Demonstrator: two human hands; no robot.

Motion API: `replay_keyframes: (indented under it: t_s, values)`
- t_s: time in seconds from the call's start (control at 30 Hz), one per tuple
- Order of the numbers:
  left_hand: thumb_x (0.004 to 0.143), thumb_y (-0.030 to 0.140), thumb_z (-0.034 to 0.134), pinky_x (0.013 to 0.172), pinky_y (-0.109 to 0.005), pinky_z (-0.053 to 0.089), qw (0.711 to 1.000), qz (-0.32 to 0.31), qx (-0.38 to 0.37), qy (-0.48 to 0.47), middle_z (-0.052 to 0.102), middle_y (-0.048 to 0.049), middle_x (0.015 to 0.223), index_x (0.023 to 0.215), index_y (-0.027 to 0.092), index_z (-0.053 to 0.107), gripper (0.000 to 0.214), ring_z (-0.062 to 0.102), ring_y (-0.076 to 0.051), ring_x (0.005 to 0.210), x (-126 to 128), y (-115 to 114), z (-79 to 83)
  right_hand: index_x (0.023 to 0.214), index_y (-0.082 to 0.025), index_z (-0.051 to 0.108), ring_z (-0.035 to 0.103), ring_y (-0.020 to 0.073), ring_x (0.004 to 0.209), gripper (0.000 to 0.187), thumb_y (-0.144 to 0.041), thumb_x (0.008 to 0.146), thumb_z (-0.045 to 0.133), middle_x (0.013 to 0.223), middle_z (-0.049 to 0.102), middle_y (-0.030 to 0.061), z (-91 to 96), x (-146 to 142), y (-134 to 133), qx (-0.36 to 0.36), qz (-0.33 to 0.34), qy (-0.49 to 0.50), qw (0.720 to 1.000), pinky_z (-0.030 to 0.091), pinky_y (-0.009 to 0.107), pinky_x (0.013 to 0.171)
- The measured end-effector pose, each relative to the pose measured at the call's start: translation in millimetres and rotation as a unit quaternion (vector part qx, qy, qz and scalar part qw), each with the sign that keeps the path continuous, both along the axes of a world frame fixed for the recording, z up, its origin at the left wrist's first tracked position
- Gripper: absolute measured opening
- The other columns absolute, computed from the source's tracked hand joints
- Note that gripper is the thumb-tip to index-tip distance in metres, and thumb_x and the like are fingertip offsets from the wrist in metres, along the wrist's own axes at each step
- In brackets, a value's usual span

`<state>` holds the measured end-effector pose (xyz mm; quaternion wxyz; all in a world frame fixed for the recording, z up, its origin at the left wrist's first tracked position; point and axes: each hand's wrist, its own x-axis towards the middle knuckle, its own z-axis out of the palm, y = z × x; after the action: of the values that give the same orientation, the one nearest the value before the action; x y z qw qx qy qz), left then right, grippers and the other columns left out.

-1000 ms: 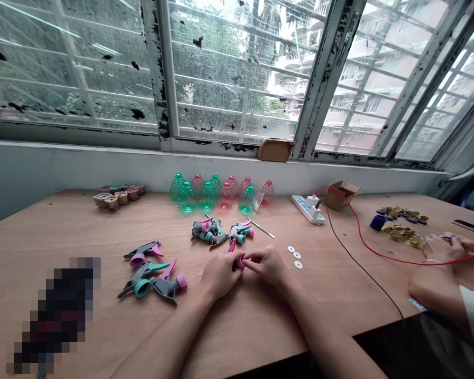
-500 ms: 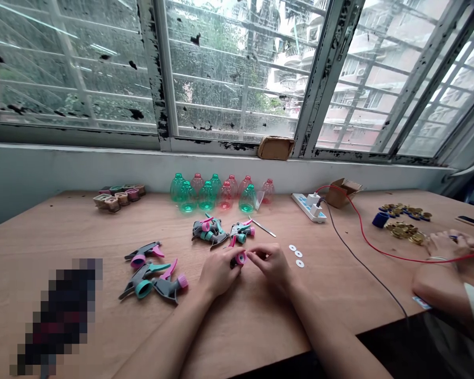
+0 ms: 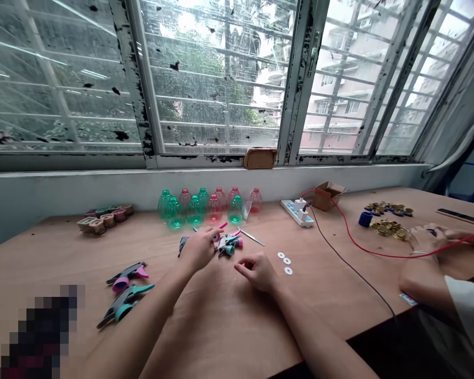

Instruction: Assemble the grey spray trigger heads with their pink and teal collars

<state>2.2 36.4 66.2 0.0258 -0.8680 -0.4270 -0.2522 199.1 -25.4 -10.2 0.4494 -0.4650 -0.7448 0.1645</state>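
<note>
From here the counter stretches broadly between the forearms, its near edge passing under the right one; bottles stand farther back. At the left hand, over the pile, a spray head shows a purplish collar, a pink tip beside it slanting up and rightward. Its long axis is hidden. I can't tell whether that grip is clenched or loose, nor whether the curled right hand pinches anything.

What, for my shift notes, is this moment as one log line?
left hand: at spray-head pile, grip unclear | right hand: near white discs, contents unclear | bottles: standing beyond pile
</note>
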Motion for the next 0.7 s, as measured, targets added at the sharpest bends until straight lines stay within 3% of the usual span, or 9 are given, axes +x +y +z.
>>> replay_keyframes:
  t_s: [0.17,0.37,0.5,0.6,0.7]
  values:
    - [0.074,0.010,0.046,0.086,-0.030,0.045,0.994,0.030,-0.031,0.104,0.065,-0.0053,0.112,0.116,0.028,0.066,0.050,0.056,-0.024,0.106,14.6,34.7,4.0,0.069,-0.017,0.072,0.046,0.0075,0.046,0.021,-0.029,0.081,0.060,0.052,0.060,-0.0013,1.7,0.0,-0.5,-0.013,-0.011,-0.039,0.999,0.030,0.019,0.047]
    - [0.071,0.012,0.048,0.093,-0.032,0.042,0.991,-0.016,-0.047,0.125,0.060,-0.0070,0.118,0.123,0.026,0.060,0.056,0.052,-0.024,0.111,9.4,44.4,3.5,0.071,-0.019,0.073,0.051,0.0087,0.049,0.019,-0.029,0.080,0.060,0.056,0.064,-0.0003,7.9,1.2,-0.9,-0.017,-0.025,-0.085,0.996,0.034,0.019,0.050]
    - [0.072,0.015,0.046,0.094,-0.032,0.041,0.990,-0.014,-0.055,0.128,0.056,-0.0068,0.121,0.116,0.023,0.064,0.048,0.051,-0.024,0.111,-17.9,41.2,35.0,0.073,-0.019,0.074,0.054,0.0097,0.051,0.018,-0.030,0.079,0.061,0.060,0.067,0.0008,9.6,1.9,-1.7,-0.032,-0.017,-0.104,0.994,0.035,0.020,0.051]
    - [0.072,0.023,0.049,0.087,-0.030,0.043,0.971,-0.021,-0.147,0.186,0.060,-0.0050,0.111,0.107,0.024,0.067,0.039,0.055,-0.023,0.102,-47.0,26.4,64.9,0.074,-0.019,0.075,0.055,0.0096,0.051,0.017,-0.027,0.079,0.061,0.060,0.067,0.0005,10.3,1.8,-2.9,-0.039,-0.008,-0.105,0.994,0.035,0.020,0.051]
    - [0.067,0.032,0.057,0.074,-0.031,0.044,0.925,0.029,-0.264,0.270,0.061,-0.0033,0.092,0.094,0.024,0.069,0.031,0.058,-0.023,0.084,-72.6,-3.4,75.1,0.072,-0.020,0.074,0.053,0.0089,0.049,0.016,-0.025,0.078,0.060,0.059,0.067,-0.0002,10.4,1.2,-3.6,-0.035,-0.001,-0.102,0.994,0.034,0.019,0.051]
